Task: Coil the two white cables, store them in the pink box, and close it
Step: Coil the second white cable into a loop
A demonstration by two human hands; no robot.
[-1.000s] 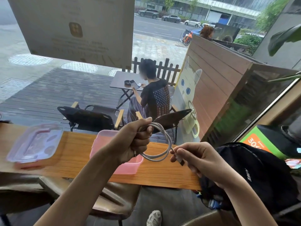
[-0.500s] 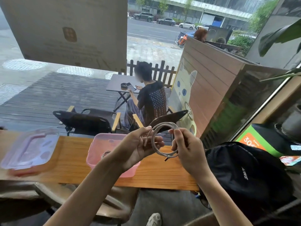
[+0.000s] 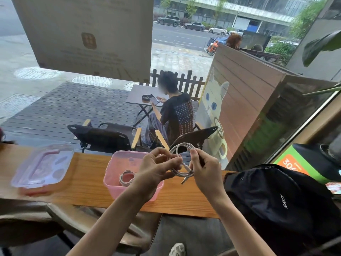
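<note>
— Holding what, exactly, up over the bench (image 3: 88,183)?

— A coiled white cable (image 3: 181,159) — both hands are on it. The left hand (image 3: 156,169) has its grip pinching the left side of the coil between thumb and fingertips, and the right hand (image 3: 204,169) has its grip closed around the right side. One plug end (image 3: 184,180) dangles loose just below the coil.

— And where is that coil in relation to the pink box (image 3: 118,180)?

— Raised above the box's right edge, not touching it. The box sits open on the wooden bench, near the middle, with the left wrist crossing over its near right corner.

— Anything inside?

— Yes, the other cable (image 3: 127,178) lies coiled on the box floor.

— The lid?

— A clear lid (image 3: 43,166) with a pink rim lies flat on the bench, well apart to the left of the box.

— Anything on the right?

— A black backpack (image 3: 276,202) rests on the right end of the bench, just beside the right forearm.
</note>
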